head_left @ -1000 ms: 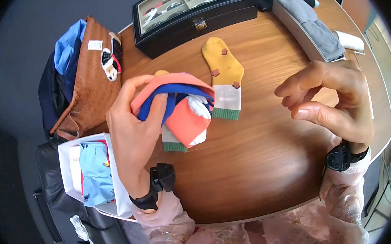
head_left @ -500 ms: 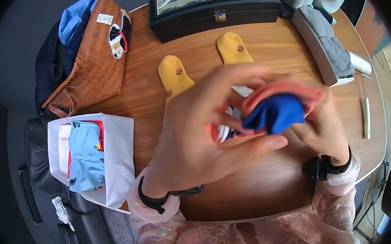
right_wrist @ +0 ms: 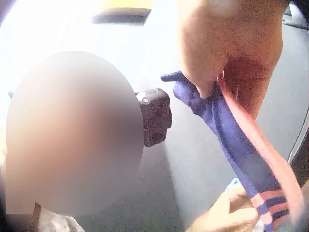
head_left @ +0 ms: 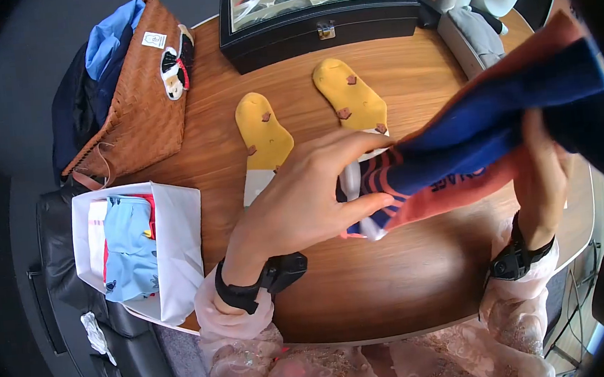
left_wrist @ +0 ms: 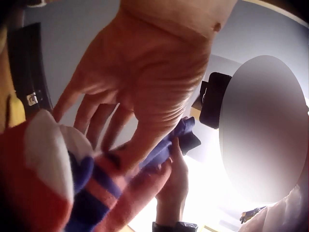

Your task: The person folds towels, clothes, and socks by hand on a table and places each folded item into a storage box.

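Observation:
Between my two hands stretches a pair of long socks, a navy sock (head_left: 469, 131) lying against a coral sock (head_left: 454, 200), both above the table. My left hand (head_left: 299, 196) pinches their striped part, near the white patches, between thumb and fingers. The cuff end is gripped by my right hand (head_left: 546, 174), with the navy cuff flaring past it; in the right wrist view the fingers curl round the fabric. Below and behind lie a yellow sock (head_left: 265, 131) and another yellow sock (head_left: 355, 101), their lower parts partly hidden by my left hand.
On the left stand a white box (head_left: 184, 249) with folded clothes (head_left: 130, 239) and a brown woven basket (head_left: 141, 116). A black case (head_left: 268, 48) with glasses sits at the back. At the back right, a box holds grey cloth (head_left: 475, 33).
The bundled coral and navy socks, first in my left hand, are now drawn out lengthwise. My right hand has come over, taken the cuff end and moved right with it.

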Demonstrator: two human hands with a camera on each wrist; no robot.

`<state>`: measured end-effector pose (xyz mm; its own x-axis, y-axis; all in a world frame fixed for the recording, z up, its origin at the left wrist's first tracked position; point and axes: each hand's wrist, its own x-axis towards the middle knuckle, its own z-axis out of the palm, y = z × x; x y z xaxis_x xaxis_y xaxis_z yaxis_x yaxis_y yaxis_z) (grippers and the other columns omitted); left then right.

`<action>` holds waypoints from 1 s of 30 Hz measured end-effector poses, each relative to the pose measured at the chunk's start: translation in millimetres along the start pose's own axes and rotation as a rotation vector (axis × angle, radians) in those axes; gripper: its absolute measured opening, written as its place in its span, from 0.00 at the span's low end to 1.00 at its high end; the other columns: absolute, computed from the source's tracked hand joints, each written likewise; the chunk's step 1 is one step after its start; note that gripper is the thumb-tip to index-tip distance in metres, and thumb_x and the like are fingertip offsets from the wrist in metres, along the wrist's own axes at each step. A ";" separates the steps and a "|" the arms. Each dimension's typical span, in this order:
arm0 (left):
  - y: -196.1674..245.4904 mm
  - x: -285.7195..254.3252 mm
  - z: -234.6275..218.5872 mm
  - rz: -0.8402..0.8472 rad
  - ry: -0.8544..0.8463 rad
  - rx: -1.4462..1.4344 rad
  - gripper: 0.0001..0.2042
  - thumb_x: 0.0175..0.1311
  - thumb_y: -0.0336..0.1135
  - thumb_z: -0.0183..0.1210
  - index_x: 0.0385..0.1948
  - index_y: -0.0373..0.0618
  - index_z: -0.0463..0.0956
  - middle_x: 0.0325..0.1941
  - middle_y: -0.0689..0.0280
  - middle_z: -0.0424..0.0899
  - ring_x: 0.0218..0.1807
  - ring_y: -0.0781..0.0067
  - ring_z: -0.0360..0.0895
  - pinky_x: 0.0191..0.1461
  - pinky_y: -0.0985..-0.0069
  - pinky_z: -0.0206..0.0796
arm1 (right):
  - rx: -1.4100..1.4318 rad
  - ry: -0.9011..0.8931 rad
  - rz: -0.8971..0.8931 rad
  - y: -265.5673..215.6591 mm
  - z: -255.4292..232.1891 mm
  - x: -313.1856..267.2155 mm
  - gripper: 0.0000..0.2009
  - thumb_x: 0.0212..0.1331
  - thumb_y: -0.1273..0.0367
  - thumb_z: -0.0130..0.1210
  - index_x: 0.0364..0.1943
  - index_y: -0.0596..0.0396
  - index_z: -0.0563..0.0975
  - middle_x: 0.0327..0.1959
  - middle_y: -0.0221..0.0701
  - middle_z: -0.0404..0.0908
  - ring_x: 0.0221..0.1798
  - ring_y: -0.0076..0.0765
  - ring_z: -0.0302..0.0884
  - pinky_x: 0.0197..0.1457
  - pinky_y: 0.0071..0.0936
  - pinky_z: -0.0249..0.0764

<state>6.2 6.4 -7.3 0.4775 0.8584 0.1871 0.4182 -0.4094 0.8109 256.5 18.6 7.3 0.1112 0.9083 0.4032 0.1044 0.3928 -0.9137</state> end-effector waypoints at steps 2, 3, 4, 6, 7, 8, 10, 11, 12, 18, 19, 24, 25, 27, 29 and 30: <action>-3.4 2.1 0.8 0.070 0.038 0.016 0.24 0.47 0.37 0.66 0.45 0.36 0.71 0.44 0.52 0.77 0.49 0.53 0.73 0.54 0.69 0.63 | 0.332 -0.036 -0.033 7.9 -12.1 6.2 0.15 0.55 0.72 0.54 0.47 0.63 0.76 0.50 0.37 0.75 0.54 0.31 0.70 0.63 0.29 0.57; -4.8 2.5 1.3 0.139 0.077 0.034 0.24 0.48 0.38 0.66 0.46 0.36 0.71 0.45 0.52 0.76 0.49 0.54 0.73 0.55 0.68 0.63 | 0.413 -0.139 -0.062 15.6 -25.0 7.1 0.18 0.62 0.69 0.44 0.54 0.66 0.69 0.56 0.40 0.70 0.59 0.35 0.66 0.66 0.32 0.55; -6.0 2.9 2.6 0.139 0.077 0.035 0.24 0.48 0.38 0.66 0.46 0.36 0.71 0.45 0.52 0.76 0.49 0.54 0.73 0.55 0.68 0.63 | 0.414 -0.138 -0.062 15.6 -25.0 6.9 0.18 0.62 0.69 0.44 0.54 0.66 0.69 0.56 0.40 0.70 0.59 0.35 0.66 0.66 0.32 0.55; -8.0 4.2 6.3 0.111 0.046 0.005 0.26 0.48 0.40 0.66 0.48 0.36 0.70 0.47 0.51 0.76 0.51 0.54 0.72 0.57 0.67 0.61 | 0.495 -0.143 -0.068 12.5 -23.2 6.6 0.19 0.63 0.66 0.44 0.55 0.62 0.67 0.50 0.37 0.71 0.53 0.33 0.69 0.60 0.29 0.60; -10.2 4.4 10.1 0.113 0.046 0.005 0.26 0.48 0.40 0.66 0.48 0.36 0.70 0.47 0.51 0.76 0.51 0.54 0.72 0.57 0.67 0.61 | 0.534 -0.145 -0.071 9.8 -21.7 6.4 0.19 0.64 0.64 0.43 0.55 0.61 0.65 0.47 0.36 0.71 0.51 0.32 0.70 0.57 0.28 0.62; -12.8 4.2 14.8 0.092 0.045 -0.025 0.28 0.47 0.40 0.67 0.50 0.37 0.68 0.48 0.51 0.75 0.52 0.55 0.72 0.58 0.67 0.61 | 0.573 -0.147 -0.073 6.7 -20.0 6.1 0.19 0.64 0.63 0.43 0.55 0.59 0.64 0.44 0.35 0.72 0.48 0.31 0.71 0.55 0.27 0.65; -12.9 4.8 19.0 0.073 0.043 -0.055 0.30 0.47 0.41 0.67 0.51 0.37 0.67 0.49 0.50 0.75 0.53 0.55 0.71 0.58 0.67 0.61 | 0.650 -0.151 -0.078 -1.1 -15.0 6.2 0.20 0.65 0.60 0.43 0.56 0.55 0.62 0.38 0.33 0.72 0.42 0.29 0.73 0.49 0.24 0.70; -11.9 5.6 20.1 0.022 -0.059 -0.115 0.32 0.45 0.38 0.68 0.54 0.39 0.66 0.51 0.54 0.75 0.54 0.61 0.71 0.59 0.70 0.60 | 0.619 -0.271 -0.032 -11.9 -8.7 8.1 0.19 0.65 0.58 0.41 0.55 0.52 0.61 0.32 0.32 0.68 0.38 0.29 0.72 0.45 0.21 0.71; -11.1 6.3 21.4 -0.031 -0.161 -0.176 0.34 0.42 0.34 0.70 0.56 0.42 0.65 0.53 0.58 0.75 0.55 0.68 0.71 0.60 0.73 0.60 | 0.616 -0.270 -0.033 -15.9 -8.5 9.4 0.19 0.65 0.58 0.41 0.55 0.52 0.61 0.32 0.32 0.68 0.38 0.29 0.72 0.45 0.21 0.71; 0.2 8.6 14.3 -0.102 -0.269 -0.122 0.22 0.45 0.38 0.68 0.40 0.36 0.75 0.33 0.56 0.80 0.36 0.67 0.78 0.42 0.75 0.68 | 0.605 -0.101 -0.024 -12.3 -16.0 15.3 0.26 0.66 0.55 0.36 0.63 0.55 0.54 0.46 0.40 0.71 0.46 0.31 0.73 0.53 0.27 0.71; -0.9 8.2 13.6 -0.111 -0.286 -0.164 0.19 0.47 0.40 0.67 0.35 0.34 0.76 0.30 0.52 0.80 0.36 0.61 0.79 0.43 0.72 0.67 | 0.502 -0.062 -0.061 -8.5 -22.6 21.2 0.27 0.67 0.55 0.35 0.65 0.55 0.52 0.53 0.42 0.67 0.52 0.34 0.70 0.57 0.29 0.68; -9.1 3.0 9.9 -0.087 -0.300 -0.180 0.13 0.49 0.33 0.65 0.33 0.34 0.77 0.30 0.59 0.80 0.33 0.76 0.77 0.38 0.81 0.67 | 0.097 -0.042 -0.244 -7.2 -21.8 44.1 0.29 0.65 0.54 0.35 0.65 0.56 0.52 0.67 0.41 0.53 0.67 0.42 0.55 0.71 0.38 0.47; -10.3 1.9 10.7 -0.010 -0.248 -0.245 0.13 0.50 0.27 0.64 0.37 0.34 0.76 0.32 0.63 0.82 0.34 0.79 0.76 0.38 0.83 0.66 | 0.154 0.022 -0.221 -17.9 -4.2 41.3 0.31 0.63 0.52 0.37 0.65 0.55 0.52 0.67 0.41 0.52 0.69 0.42 0.52 0.72 0.38 0.42; -5.3 0.9 10.7 -0.052 -0.205 -0.327 0.11 0.53 0.29 0.63 0.36 0.34 0.77 0.32 0.65 0.81 0.34 0.81 0.75 0.38 0.83 0.66 | 0.112 0.006 -0.293 -10.4 -10.2 44.3 0.31 0.63 0.51 0.38 0.65 0.55 0.52 0.67 0.41 0.52 0.69 0.43 0.51 0.72 0.38 0.43; -0.8 1.1 10.7 -0.137 -0.120 -0.491 0.09 0.57 0.32 0.60 0.33 0.35 0.78 0.31 0.68 0.80 0.33 0.84 0.73 0.37 0.82 0.67 | 0.045 -0.034 -0.387 -4.7 -12.6 46.9 0.33 0.61 0.50 0.40 0.65 0.57 0.52 0.66 0.43 0.54 0.69 0.45 0.50 0.71 0.38 0.46; -2.3 1.3 11.5 -0.136 -0.121 -0.491 0.09 0.57 0.32 0.60 0.33 0.35 0.78 0.31 0.68 0.80 0.33 0.84 0.73 0.37 0.82 0.67 | 0.044 -0.033 -0.387 -6.4 -11.8 46.8 0.33 0.61 0.50 0.40 0.65 0.57 0.52 0.66 0.43 0.54 0.69 0.45 0.50 0.71 0.38 0.46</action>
<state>14.7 5.0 -15.3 0.5423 0.8399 0.0196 0.0851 -0.0781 0.9933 272.7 56.9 32.6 0.0404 0.6954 0.7175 0.0898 0.7126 -0.6958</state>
